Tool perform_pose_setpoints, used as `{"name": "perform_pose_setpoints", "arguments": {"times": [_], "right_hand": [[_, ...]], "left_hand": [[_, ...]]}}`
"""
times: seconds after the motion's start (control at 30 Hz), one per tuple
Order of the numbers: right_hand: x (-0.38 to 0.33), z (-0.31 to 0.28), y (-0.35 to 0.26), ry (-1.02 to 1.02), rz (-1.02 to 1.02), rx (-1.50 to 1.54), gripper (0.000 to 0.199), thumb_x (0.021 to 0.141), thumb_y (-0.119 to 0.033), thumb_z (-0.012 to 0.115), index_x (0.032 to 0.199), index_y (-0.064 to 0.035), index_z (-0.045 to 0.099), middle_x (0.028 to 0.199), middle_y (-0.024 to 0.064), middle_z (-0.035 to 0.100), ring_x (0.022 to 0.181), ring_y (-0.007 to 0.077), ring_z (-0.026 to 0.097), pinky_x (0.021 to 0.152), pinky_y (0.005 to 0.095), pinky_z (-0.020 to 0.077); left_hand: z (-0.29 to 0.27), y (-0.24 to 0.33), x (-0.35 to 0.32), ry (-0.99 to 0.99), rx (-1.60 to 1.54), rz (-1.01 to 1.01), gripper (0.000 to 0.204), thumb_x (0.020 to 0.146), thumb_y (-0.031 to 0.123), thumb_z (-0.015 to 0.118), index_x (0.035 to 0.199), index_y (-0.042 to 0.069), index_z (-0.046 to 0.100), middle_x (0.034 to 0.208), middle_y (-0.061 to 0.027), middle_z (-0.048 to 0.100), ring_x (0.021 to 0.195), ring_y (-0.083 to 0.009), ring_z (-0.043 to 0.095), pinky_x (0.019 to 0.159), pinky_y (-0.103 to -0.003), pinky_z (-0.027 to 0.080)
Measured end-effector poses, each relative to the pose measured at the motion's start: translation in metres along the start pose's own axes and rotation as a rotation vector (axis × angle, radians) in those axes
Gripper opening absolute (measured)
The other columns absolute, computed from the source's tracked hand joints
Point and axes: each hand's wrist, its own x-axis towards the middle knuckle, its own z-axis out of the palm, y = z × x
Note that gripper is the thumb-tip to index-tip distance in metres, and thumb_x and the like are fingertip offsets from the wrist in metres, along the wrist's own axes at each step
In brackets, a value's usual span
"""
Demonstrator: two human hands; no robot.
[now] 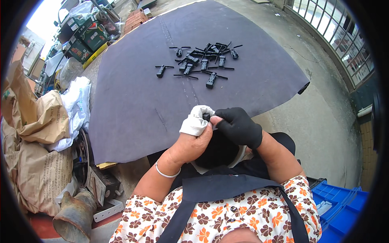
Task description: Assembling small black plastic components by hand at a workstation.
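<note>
left hand (193,139) pinches white rag (196,120) | gloved right hand (239,127) closed on small black plastic part (206,116), over my lap | looks light, rigid, thin prongs may snap – grip the body | more parts (202,60) lie on dark mat (133,101)

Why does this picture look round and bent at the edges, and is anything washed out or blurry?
Head view: a fisheye lens gives the black round rim and bends straight lines such as the window grille; daylight is soft, with only faint shadows on the dark mat; the top left corner is blown out white; the hands, left hand and gloved right hand, and the small black parts look sharp.
</note>
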Motion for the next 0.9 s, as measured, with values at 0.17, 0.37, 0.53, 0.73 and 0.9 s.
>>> {"name": "perform_pose_setpoints", "arguments": {"times": [0.17, 0.37, 0.53, 0.73, 0.9], "right_hand": [[0.0, 0.003, 0.003, -0.007, 0.003, 0.002, 0.024, 0.088, -0.019, 0.053, 0.083, 0.0029, 0.06, 0.066, 0.0107, 0.058, 0.063, 0.0124, 0.052, 0.062, 0.0301, 0.0435], [-0.002, -0.031, -0.011, -0.025, 0.12, -0.07, 0.029, 0.088, -0.021, 0.054, 0.071, 0.0012, 0.051, 0.058, 0.0034, 0.04, 0.058, 0.0095, 0.037, 0.054, 0.0297, 0.0358], [0.003, -0.03, 0.002, 0.159, 0.065, -0.129, 0.027, 0.089, -0.02, 0.054, 0.072, 0.0009, 0.051, 0.059, 0.0046, 0.041, 0.058, 0.0095, 0.037, 0.054, 0.0293, 0.0359], [0.007, -0.034, 0.009, 0.294, -0.041, -0.234, 0.022, 0.088, -0.016, 0.056, 0.073, 0.0003, 0.052, 0.059, 0.0069, 0.042, 0.056, 0.0126, 0.037, 0.054, 0.0294, 0.0362], [0.005, -0.034, 0.008, 0.338, -0.107, -0.287, 0.026, 0.086, -0.021, 0.057, 0.07, -0.0013, 0.052, 0.06, 0.0168, 0.05, 0.055, 0.0321, 0.049, 0.053, 0.0372, 0.0387]], "left_hand": [[0.002, 0.006, -0.006, 0.055, 0.452, 0.294, 0.014, 0.083, -0.002, 0.049, 0.096, -0.004, 0.052, 0.078, -0.0108, 0.055, 0.07, -0.019, 0.055, 0.067, -0.028, 0.046], [-0.025, 0.043, 0.005, -0.063, 0.848, 0.162, 0.03, 0.085, 0.026, 0.058, 0.107, 0.006, 0.059, 0.091, -0.0169, 0.063, 0.086, -0.0365, 0.059, 0.075, -0.04, 0.047], [-0.025, 0.004, 0.071, 0.182, 1.068, 0.336, 0.027, 0.083, 0.023, 0.06, 0.102, 0.004, 0.061, 0.097, -0.0154, 0.063, 0.09, -0.0343, 0.058, 0.079, -0.039, 0.047], [-0.012, -0.021, 0.106, 0.065, 1.104, 0.192, 0.028, 0.078, 0.016, 0.06, 0.105, 0.008, 0.059, 0.1, -0.0159, 0.061, 0.094, -0.033, 0.058, 0.08, -0.04, 0.048], [-0.012, -0.005, 0.086, -0.056, 1.038, 0.116, 0.025, 0.078, 0.014, 0.058, 0.102, 0.009, 0.058, 0.099, -0.0152, 0.06, 0.092, -0.0334, 0.059, 0.077, -0.04, 0.048]]}}
